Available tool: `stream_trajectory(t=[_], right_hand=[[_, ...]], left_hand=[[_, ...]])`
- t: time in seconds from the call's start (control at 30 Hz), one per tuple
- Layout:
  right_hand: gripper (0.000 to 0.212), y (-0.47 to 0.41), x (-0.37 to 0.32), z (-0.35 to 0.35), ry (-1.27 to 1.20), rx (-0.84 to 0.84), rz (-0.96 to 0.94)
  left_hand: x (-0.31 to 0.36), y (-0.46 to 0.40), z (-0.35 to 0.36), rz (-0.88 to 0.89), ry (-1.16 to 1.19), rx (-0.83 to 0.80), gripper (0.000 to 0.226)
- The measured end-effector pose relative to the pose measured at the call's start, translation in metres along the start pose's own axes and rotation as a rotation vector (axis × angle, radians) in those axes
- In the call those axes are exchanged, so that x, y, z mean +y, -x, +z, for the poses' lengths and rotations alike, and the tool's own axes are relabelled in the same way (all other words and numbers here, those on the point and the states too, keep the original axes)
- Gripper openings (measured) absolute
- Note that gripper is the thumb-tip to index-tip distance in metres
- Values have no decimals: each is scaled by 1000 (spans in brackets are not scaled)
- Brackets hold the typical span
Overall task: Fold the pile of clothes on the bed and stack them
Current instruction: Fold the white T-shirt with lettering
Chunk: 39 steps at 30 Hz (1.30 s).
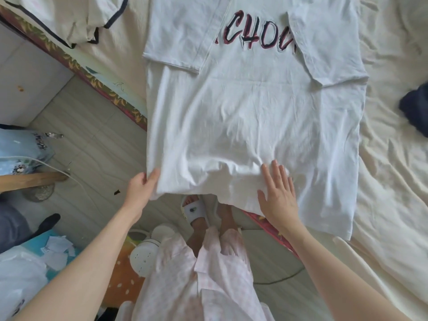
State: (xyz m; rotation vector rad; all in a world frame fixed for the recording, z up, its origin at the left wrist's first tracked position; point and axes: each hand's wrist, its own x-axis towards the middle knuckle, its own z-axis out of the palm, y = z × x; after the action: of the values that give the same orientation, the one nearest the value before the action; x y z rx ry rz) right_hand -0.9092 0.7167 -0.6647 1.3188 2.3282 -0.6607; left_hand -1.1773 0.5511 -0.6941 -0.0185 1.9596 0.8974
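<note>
Head view: white T-shirt [252, 126] lettered "CHOO", hem corner pinched in left hand [141, 188], right hand [278, 195] flat, fingers straight.

A white T-shirt [250, 117] with red-and-dark lettering across the chest is spread front-up on the cream-sheeted bed [393, 172], both short sleeves folded inward over the body so that part of the lettering is covered. Its hem hangs over the bed's edge. A cream garment with dark trim [76, 19] is seen crumpled near the far left corner, and a dark navy garment [414, 112] lies bunched at the right.
</note>
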Motion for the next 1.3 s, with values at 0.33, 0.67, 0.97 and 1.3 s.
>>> stream_trajectory(t=[0.33, 0.67, 0.97, 1.3], right_hand=[[34, 54, 74, -21, -273, 275, 331], [51, 58, 150, -37, -463, 149, 753], [16, 73, 180, -44, -1278, 60, 997], [16, 101, 206, -52, -1153, 125, 986]], left_hand=[[-54, 59, 7, -132, -86, 82, 16], [-50, 76, 4, -58, -105, 319, 24], [-48, 100, 7, -7, -153, 496, 31], [-49, 104, 0, -135, -81, 566, 34]])
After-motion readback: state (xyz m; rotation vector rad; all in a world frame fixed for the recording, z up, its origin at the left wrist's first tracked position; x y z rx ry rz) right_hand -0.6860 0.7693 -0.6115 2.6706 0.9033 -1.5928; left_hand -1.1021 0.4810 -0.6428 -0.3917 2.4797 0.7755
